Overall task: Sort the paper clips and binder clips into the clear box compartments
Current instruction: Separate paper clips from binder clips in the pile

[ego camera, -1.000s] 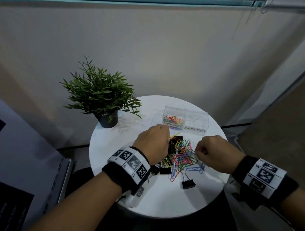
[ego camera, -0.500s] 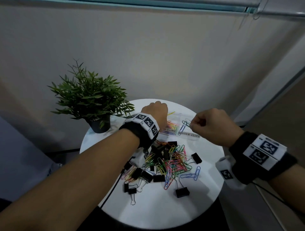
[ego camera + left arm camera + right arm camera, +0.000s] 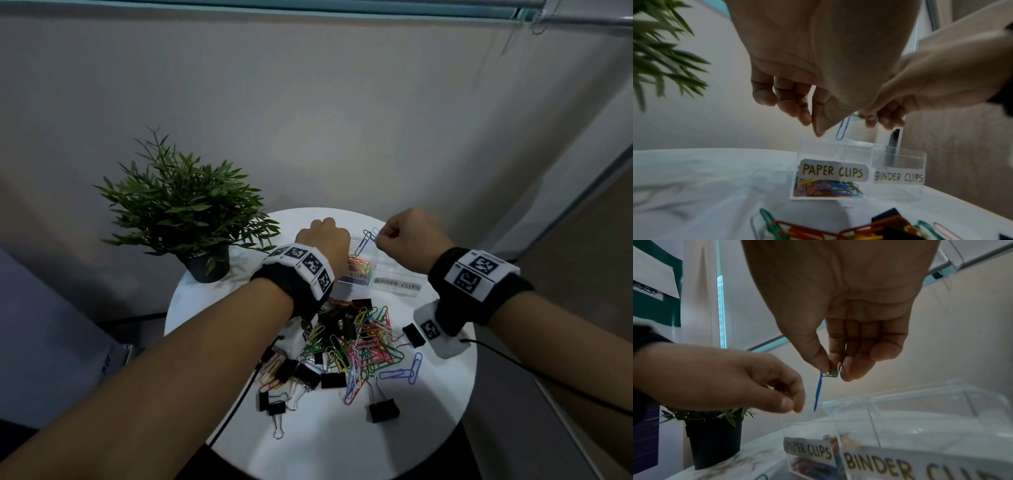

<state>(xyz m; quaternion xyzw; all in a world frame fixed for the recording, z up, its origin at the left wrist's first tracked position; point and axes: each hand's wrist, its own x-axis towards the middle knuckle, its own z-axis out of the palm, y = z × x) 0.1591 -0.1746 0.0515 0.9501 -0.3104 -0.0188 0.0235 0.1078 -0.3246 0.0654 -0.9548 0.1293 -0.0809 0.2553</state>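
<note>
My right hand (image 3: 840, 331) is pinching linked paper clips (image 3: 819, 391) | left hand (image 3: 818, 68) is hanging curled, holding nothing visible | both are hovering above clear box (image 3: 898, 160) rim.

A small round white table (image 3: 428, 428) carries everything here. At its far left edge stands a potted plant (image 3: 191, 219) in a dark pot. Far of centre sits the clear box (image 3: 387, 277), its left compartment labelled PAPER CLIPS, its right BINDER CLIPS. Nearer, across the middle, sprawls a heap of coloured paper clips (image 3: 363, 346) mixed with black binder clips (image 3: 383, 409), several strewn towards the near left.
</note>
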